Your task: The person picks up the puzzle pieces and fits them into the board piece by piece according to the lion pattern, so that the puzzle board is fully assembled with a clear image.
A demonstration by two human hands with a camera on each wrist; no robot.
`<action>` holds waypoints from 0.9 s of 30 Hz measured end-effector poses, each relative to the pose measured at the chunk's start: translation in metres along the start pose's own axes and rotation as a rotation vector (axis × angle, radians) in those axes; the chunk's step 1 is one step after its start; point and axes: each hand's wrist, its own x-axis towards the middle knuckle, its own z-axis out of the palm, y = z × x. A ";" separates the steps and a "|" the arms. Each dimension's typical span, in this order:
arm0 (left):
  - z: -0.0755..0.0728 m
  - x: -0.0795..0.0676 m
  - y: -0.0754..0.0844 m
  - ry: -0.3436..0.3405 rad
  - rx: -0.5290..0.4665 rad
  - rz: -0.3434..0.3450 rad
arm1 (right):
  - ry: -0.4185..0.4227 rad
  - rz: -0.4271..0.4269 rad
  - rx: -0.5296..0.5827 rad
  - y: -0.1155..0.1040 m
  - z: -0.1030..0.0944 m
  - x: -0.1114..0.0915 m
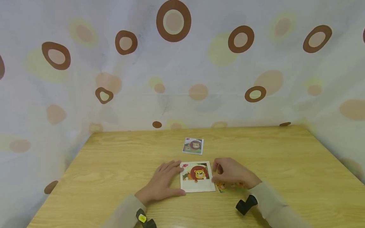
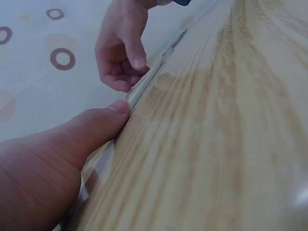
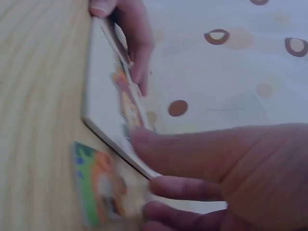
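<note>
A white-framed puzzle board (image 1: 197, 188) lies flat on the table, its upper half filled with a lion picture (image 1: 199, 173) and its lower half bare white. My left hand (image 1: 163, 183) rests along the board's left side, fingers spread and thumb at the lower left corner. At the right edge, my right hand (image 1: 235, 172) has loosely bent fingers; in the right wrist view its thumb (image 3: 159, 147) overlaps the board's edge, and no piece shows between thumb and fingers. Partly beneath that hand lie colourful loose puzzle pieces (image 1: 221, 187), one with green and orange parts (image 3: 98, 187).
Beyond the board lies a small picture card (image 1: 193, 146) with the same lion. The wood-grain table (image 1: 119, 161) ends at a patterned cloth backdrop (image 1: 182, 79) behind and at both sides. Dark camera mounts (image 1: 246, 204) sit on the wrists.
</note>
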 end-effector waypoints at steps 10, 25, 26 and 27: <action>0.002 -0.002 0.002 -0.011 0.001 -0.014 | -0.167 -0.041 -0.164 -0.006 -0.009 -0.016; -0.002 0.000 0.002 -0.011 -0.012 -0.014 | -0.141 -0.073 -0.088 -0.014 -0.003 -0.012; -0.002 0.000 0.002 -0.009 -0.015 -0.013 | -0.142 -0.098 -0.060 -0.014 -0.004 -0.011; -0.002 0.000 0.002 -0.008 -0.018 -0.014 | -0.143 -0.123 -0.035 -0.013 -0.005 -0.010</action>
